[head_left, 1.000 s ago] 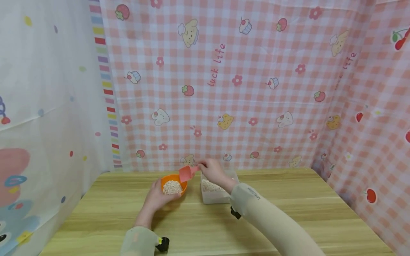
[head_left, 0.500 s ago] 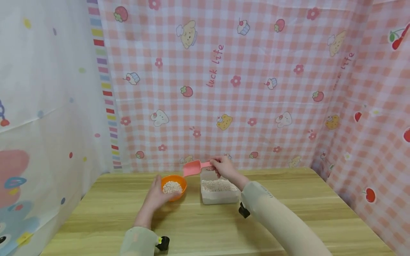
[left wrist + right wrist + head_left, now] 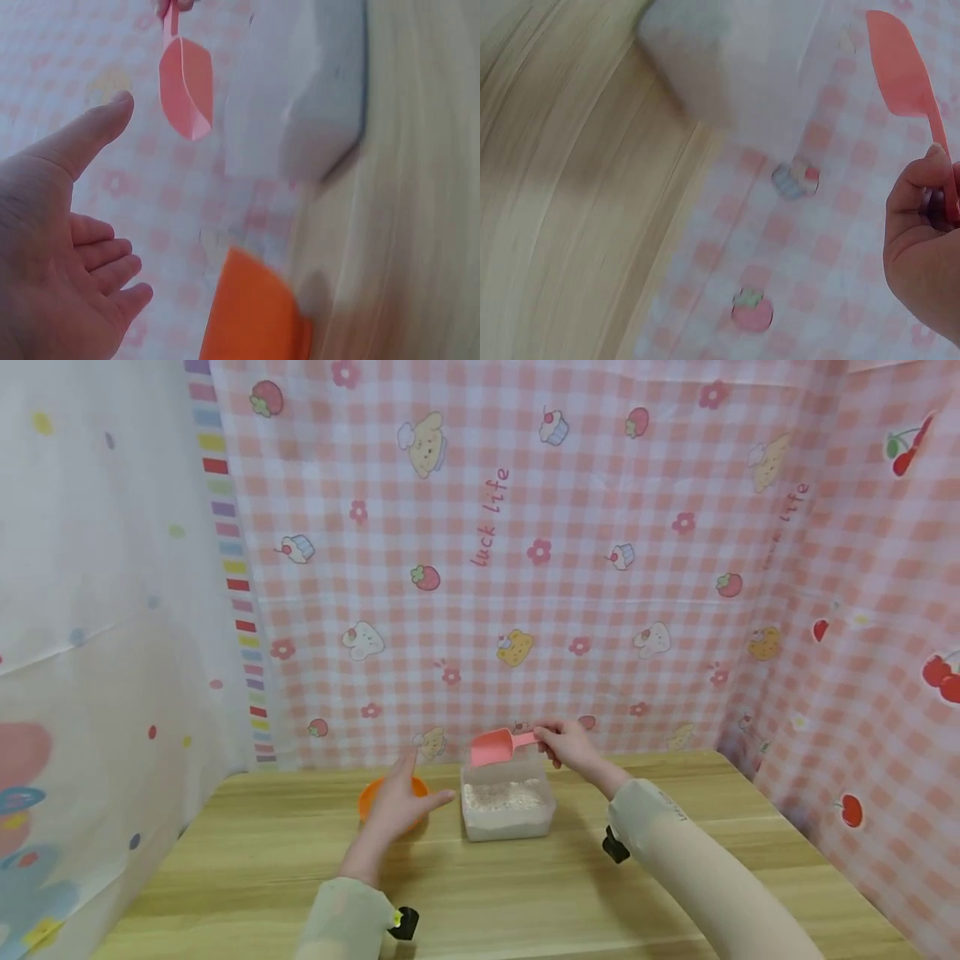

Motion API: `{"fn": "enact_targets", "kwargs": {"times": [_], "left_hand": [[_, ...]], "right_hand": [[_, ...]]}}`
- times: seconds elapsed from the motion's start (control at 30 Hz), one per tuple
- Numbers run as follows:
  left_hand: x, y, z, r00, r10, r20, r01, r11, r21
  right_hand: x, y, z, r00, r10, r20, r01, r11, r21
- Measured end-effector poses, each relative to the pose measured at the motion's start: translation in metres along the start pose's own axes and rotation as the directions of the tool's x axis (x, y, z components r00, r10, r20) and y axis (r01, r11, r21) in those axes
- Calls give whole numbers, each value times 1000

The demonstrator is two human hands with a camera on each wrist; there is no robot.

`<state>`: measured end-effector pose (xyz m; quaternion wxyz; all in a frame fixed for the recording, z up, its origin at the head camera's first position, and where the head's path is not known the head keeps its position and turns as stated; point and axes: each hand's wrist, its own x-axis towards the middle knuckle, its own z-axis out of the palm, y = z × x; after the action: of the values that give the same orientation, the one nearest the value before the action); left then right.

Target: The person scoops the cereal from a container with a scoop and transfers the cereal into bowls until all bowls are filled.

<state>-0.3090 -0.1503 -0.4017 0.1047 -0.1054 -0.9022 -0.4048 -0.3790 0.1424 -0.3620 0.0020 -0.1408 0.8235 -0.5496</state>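
Observation:
My right hand [image 3: 573,747] pinches the handle of a pink scoop [image 3: 492,747], held in the air above the back of a translucent box [image 3: 508,820] of pale flakes. The right wrist view shows the thumb and fingers curled round the scoop's handle [image 3: 937,127]. My left hand [image 3: 400,802] is spread above an orange bowl [image 3: 371,795] and hides most of it and its contents in the head view. In the left wrist view that hand [image 3: 64,247] stands apart from the bowl [image 3: 255,311], thumb out and palm bare.
The box and bowl stand side by side on a wooden table [image 3: 525,893]. Behind the table hangs a pink checked cloth [image 3: 480,610]; a white patterned cloth [image 3: 112,710] hangs at the left.
My right hand has carried the scoop rightward from the bowl to over the box. My left hand has let go of the bowl, lifting off and opening out.

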Motion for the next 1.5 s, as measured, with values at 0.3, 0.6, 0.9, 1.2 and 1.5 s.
{"fn": "enact_targets", "kwargs": {"times": [0.3, 0.6, 0.9, 1.2, 1.5], "left_hand": [[2, 14, 42, 997, 46, 62, -41, 996, -77], [4, 13, 68, 983, -8, 185, 16, 999, -42], [3, 11, 77, 987, -40, 155, 53, 995, -82], [3, 14, 78, 988, -31, 151, 48, 993, -111], [4, 12, 79, 988, -49, 148, 65, 992, -105]], "right_hand": [[-8, 13, -35, 999, -30, 16, 31, 992, -121], [-11, 15, -47, 999, -26, 41, 37, 958, -284], [-8, 7, -45, 995, -42, 92, 77, 900, -428], [-7, -4, -40, 983, -115, 143, 177, 800, -573], [-8, -16, -34, 972, -67, 227, 199, 752, -629]]}}
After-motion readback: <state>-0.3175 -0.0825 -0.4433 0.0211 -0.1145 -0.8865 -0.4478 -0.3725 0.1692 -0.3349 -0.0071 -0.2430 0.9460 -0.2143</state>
